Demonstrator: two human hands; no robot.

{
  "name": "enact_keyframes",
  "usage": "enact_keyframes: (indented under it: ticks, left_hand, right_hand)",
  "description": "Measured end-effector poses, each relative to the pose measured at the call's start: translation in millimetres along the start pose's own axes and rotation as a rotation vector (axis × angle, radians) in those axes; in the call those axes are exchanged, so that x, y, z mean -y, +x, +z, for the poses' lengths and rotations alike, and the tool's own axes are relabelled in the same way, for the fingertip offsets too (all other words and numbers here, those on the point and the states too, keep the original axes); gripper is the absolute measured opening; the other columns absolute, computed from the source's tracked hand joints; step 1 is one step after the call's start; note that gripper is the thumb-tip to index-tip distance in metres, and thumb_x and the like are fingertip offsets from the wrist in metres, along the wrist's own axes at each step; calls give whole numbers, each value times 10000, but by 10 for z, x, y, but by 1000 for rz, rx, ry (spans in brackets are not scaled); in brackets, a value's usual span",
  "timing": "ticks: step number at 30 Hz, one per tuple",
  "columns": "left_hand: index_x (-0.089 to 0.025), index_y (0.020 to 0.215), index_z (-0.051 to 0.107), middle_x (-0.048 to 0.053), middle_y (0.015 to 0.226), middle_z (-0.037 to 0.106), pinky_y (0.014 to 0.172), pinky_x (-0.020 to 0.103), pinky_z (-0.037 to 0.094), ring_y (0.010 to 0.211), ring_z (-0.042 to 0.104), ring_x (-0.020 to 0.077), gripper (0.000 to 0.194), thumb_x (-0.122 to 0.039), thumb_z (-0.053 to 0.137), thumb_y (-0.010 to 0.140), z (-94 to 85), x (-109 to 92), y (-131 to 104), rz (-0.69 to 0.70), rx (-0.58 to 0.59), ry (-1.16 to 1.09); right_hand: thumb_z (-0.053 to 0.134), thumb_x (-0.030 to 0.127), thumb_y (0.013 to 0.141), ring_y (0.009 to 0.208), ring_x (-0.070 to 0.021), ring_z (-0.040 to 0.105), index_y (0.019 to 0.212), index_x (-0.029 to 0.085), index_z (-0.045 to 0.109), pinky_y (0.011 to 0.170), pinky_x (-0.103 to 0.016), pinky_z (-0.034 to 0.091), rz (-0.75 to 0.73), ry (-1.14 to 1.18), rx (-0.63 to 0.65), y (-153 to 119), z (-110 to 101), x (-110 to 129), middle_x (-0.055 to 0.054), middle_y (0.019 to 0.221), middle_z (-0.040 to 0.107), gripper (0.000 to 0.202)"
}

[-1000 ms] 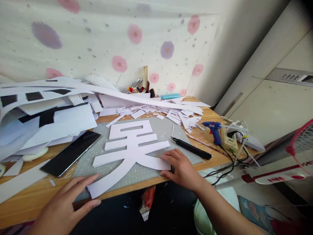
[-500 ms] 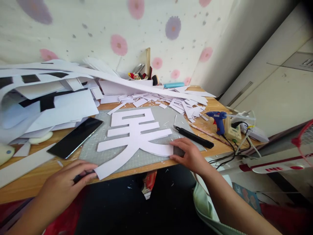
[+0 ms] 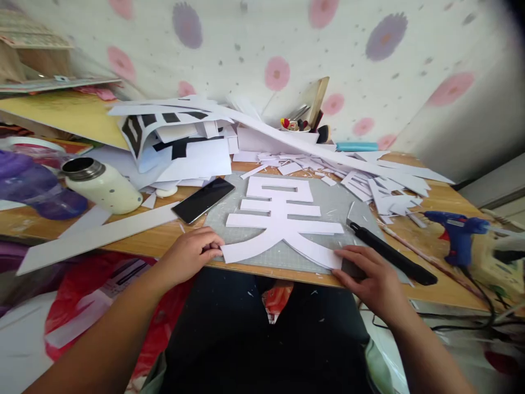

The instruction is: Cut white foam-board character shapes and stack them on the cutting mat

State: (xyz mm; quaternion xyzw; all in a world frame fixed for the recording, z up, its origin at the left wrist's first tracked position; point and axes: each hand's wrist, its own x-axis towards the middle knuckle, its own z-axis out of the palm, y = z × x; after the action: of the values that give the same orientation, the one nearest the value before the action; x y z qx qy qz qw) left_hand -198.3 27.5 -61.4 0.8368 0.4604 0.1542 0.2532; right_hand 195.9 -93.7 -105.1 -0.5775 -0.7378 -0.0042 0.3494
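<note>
A white cut-out character [image 3: 281, 219] lies flat on the grey cutting mat [image 3: 266, 257] near the table's front edge. My left hand [image 3: 192, 253] pinches the tip of its lower left stroke, fingers curled together. At the end of the lower right stroke, my right hand [image 3: 369, 276] grips the tip between thumb and fingers. Just beyond that hand lies a black utility knife [image 3: 391, 253]. A black phone [image 3: 204, 200] rests at the mat's left edge.
White scraps [image 3: 385, 189] and long strips pile up behind the mat. On the right stands a blue glue gun [image 3: 457, 235] with its cable. A cream bottle [image 3: 104, 186], a purple bottle [image 3: 36, 183] and a white strip [image 3: 98, 238] are at the left.
The view has swung left, bringing the bottles and a red bag into sight. My left hand's fingers have drawn closer together at the left stroke's tip. My right hand keeps its hold.
</note>
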Motion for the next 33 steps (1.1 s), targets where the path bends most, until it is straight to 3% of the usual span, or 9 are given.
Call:
enact_keyframes:
  ticks: [13,23,28,33]
  left_hand:
    - [-213,800,675,-14,747,621,679,270,404,698,548,155,158,-354,603,792,8,33,76,-35,54,-6]
    - [-214,770,650,-18,731,616,644,261,399,679,565,152,109,-290,578,799,-39,-21,62,-15,69,66]
    - [-242,893,691,-6,865,650,678,256,460,718,600,152,165,-351,602,804,-176,-2,110,2,208,61]
    - [-235,1120,690,63,1150,671,947,357,471,1053,624,246,400,-483,495,875,-138,-3,442,66,-72,167]
  right_hand:
    - [672,425,862,948,-269,686,1066,201,704,827,-420,594,26,-50,21,-9,-13,-38,-123,1054,684,305]
    - [695,396,834,906,-260,711,1029,219,734,790,-397,614,18,-44,-33,14,40,-21,-114,1017,716,265]
    - [688,354,837,931,-257,702,1048,222,731,809,-398,609,58,-26,-16,29,44,16,-115,1028,716,253]
    - [693,310,829,940,-254,693,1050,211,723,825,-399,600,67,6,-11,49,27,34,-119,1042,710,244]
